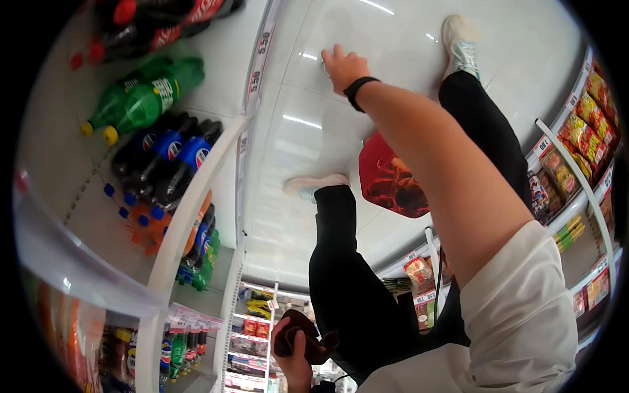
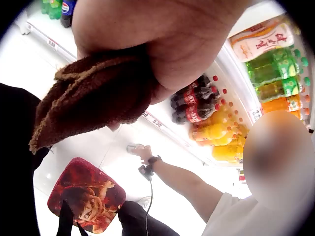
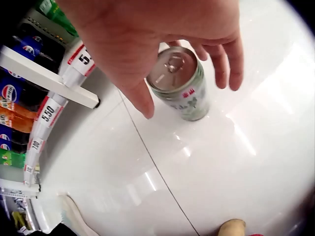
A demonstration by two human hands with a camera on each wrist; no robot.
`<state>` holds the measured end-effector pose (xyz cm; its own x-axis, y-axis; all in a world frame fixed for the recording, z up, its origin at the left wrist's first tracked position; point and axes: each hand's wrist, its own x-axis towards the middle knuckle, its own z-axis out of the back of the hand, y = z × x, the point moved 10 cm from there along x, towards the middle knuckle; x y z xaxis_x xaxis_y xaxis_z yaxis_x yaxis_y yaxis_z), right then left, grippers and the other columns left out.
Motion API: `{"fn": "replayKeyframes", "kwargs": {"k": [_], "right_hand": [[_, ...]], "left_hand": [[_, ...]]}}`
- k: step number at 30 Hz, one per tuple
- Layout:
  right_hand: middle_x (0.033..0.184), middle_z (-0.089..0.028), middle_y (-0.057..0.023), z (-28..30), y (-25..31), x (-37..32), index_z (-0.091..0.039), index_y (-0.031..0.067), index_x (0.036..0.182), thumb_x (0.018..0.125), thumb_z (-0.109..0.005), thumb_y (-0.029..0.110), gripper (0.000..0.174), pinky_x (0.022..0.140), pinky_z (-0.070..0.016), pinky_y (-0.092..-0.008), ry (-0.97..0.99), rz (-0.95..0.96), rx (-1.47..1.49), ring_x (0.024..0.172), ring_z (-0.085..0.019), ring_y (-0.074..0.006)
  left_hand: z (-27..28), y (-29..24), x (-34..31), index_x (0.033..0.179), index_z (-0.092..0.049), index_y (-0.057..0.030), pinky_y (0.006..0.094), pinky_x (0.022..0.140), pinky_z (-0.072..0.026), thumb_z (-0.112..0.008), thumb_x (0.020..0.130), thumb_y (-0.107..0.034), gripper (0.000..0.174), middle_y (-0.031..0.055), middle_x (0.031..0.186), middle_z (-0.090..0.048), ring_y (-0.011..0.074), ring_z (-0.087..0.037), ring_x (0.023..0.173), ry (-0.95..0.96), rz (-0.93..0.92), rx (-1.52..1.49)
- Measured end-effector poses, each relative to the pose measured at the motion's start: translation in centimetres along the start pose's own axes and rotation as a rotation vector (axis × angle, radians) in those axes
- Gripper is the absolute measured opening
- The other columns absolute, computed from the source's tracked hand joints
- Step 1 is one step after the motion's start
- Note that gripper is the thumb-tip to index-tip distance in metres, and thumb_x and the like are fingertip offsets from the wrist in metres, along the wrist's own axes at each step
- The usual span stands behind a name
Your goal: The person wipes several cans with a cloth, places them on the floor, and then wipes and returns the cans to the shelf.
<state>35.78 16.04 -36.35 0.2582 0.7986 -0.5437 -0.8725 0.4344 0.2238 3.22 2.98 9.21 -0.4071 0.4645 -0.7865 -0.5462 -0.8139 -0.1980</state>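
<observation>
Basically, can [image 3: 189, 98] stands upright, lid [image 3: 172, 70] up, axis vert.

From my head, one camera looks down in a wide round view over my right grip [image 1: 347, 71], my left grip [image 1: 296, 363] and the floor [image 1: 275, 216]. My left wrist's camera sits close to that side's grip and faces across to my right arm [image 2: 187, 183]; it shares the red printed panel [image 2: 91, 196] with the head view. My right wrist's camera looks down, near the can [image 3: 184, 93], which the left wrist's view also catches, farther off.
</observation>
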Motion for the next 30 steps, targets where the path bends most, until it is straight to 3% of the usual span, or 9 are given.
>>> {"fn": "replayKeyframes", "kwargs": {"k": [2, 7, 9, 13, 16, 19, 23, 25, 30], "right_hand": [[0.111, -0.053, -0.0087, 1.6, -0.1, -0.8, -0.047, 0.0148, 0.125, 0.077, -0.068, 0.013, 0.052, 0.065, -0.0469, -0.0400, -0.025, -0.059, -0.139, 0.090, -0.059, -0.0271], [0.111, -0.061, -0.0140, 8.4, 0.7, -5.4, -0.052, 0.0089, 0.123, 0.083, -0.054, 0.015, 0.040, 0.074, -0.0481, -0.0461, 0.152, 0.028, 0.197, 0.096, -0.064, -0.0318], [0.097, -0.067, -0.0148, 13.7, 1.2, -8.5, -0.056, 0.0074, 0.106, 0.084, -0.053, 0.015, 0.023, 0.068, -0.0512, -0.0468, 0.073, 0.110, 0.298, 0.086, -0.068, -0.0324], [0.098, -0.067, -0.0197, 23.8, 3.5, -13.9, -0.060, 0.0033, 0.103, 0.080, -0.056, 0.013, 0.025, 0.073, -0.0539, -0.0513, 0.044, 0.281, 0.512, 0.089, -0.067, -0.0384], [0.099, -0.065, -0.0196, 33.4, 5.7, -18.6, -0.059, 0.0030, 0.103, 0.084, -0.060, 0.021, 0.026, 0.078, -0.0533, -0.0497, -0.098, 0.377, 0.701, 0.090, -0.065, -0.0400], [0.093, -0.067, -0.0153, 41.6, 8.7, -23.7, -0.060, 0.0052, 0.101, 0.086, -0.062, 0.020, 0.021, 0.074, -0.0516, -0.0481, -0.146, 0.453, 0.895, 0.086, -0.065, -0.0365], [0.089, -0.066, -0.0131, 50.0, 13.1, -30.4, -0.061, 0.0043, 0.096, 0.086, -0.063, 0.016, 0.015, 0.070, -0.0510, -0.0439, -0.212, 0.608, 0.978, 0.081, -0.065, -0.0322], [0.085, -0.064, -0.0114, 52.9, 14.9, -32.9, -0.061, 0.0027, 0.090, 0.087, -0.064, 0.012, 0.011, 0.067, -0.0505, -0.0382, -0.177, 0.607, 1.088, 0.075, -0.063, -0.0273], [0.083, -0.063, -0.0090, 58.8, 20.2, -38.6, -0.062, -0.0006, 0.095, 0.087, -0.066, 0.006, 0.011, 0.062, -0.0498, -0.0292, -0.161, 0.727, 1.175, 0.072, -0.062, -0.0171]], "left_hand": [[0.2, -1.4, -0.9, 0.126, -0.053, -0.0019, 0.0314, 0.090, -0.0462, -0.065, 0.087, -0.007, 0.040, 0.0090, 0.111, -0.059, 0.0178, -0.058, 0.099, 0.041, -0.032, 0.050], [-1.0, -8.9, -5.2, 0.129, -0.050, -0.0036, 0.0303, 0.073, -0.0534, -0.062, 0.092, -0.011, 0.040, 0.0093, 0.111, -0.058, 0.0192, -0.060, 0.090, 0.079, -0.158, -0.015], [-0.6, -10.8, -7.5, 0.130, -0.049, -0.0031, 0.0293, 0.063, -0.0540, -0.062, 0.093, -0.013, 0.041, 0.0100, 0.110, -0.058, 0.0199, -0.062, 0.086, 0.121, -0.162, -0.097], [1.2, -16.3, -12.4, 0.129, -0.050, -0.0021, 0.0289, 0.063, -0.0533, -0.061, 0.093, -0.013, 0.040, 0.0100, 0.102, -0.060, 0.0199, -0.062, 0.085, 0.110, -0.361, -0.095], [4.7, -19.1, -15.6, 0.124, -0.058, -0.0010, 0.0280, 0.088, -0.0460, -0.069, 0.088, -0.007, 0.037, 0.0079, 0.108, -0.063, 0.0150, -0.059, 0.097, 0.042, -0.567, -0.048], [7.4, -20.8, -19.2, 0.123, -0.059, -0.0012, 0.0290, 0.092, -0.0448, -0.068, 0.089, -0.005, 0.035, 0.0073, 0.108, -0.063, 0.0151, -0.059, 0.099, 0.103, -0.533, -0.247], [12.8, -21.3, -22.6, 0.123, -0.058, -0.0010, 0.0277, 0.083, -0.0486, -0.068, 0.090, -0.005, 0.035, 0.0064, 0.105, -0.064, 0.0142, -0.060, 0.093, 0.038, -0.732, -0.363], [15.4, -20.5, -24.1, 0.123, -0.057, -0.0005, 0.0267, 0.061, -0.0541, -0.066, 0.091, -0.005, 0.034, 0.0064, 0.099, -0.064, 0.0127, -0.061, 0.079, 0.026, -0.737, -0.529], [21.8, -15.8, -25.8, 0.123, -0.058, -0.0047, 0.0291, 0.054, -0.0569, -0.065, 0.091, -0.009, 0.033, 0.0069, 0.094, -0.062, 0.0157, -0.062, 0.073, -0.110, -0.785, -0.774]]}}
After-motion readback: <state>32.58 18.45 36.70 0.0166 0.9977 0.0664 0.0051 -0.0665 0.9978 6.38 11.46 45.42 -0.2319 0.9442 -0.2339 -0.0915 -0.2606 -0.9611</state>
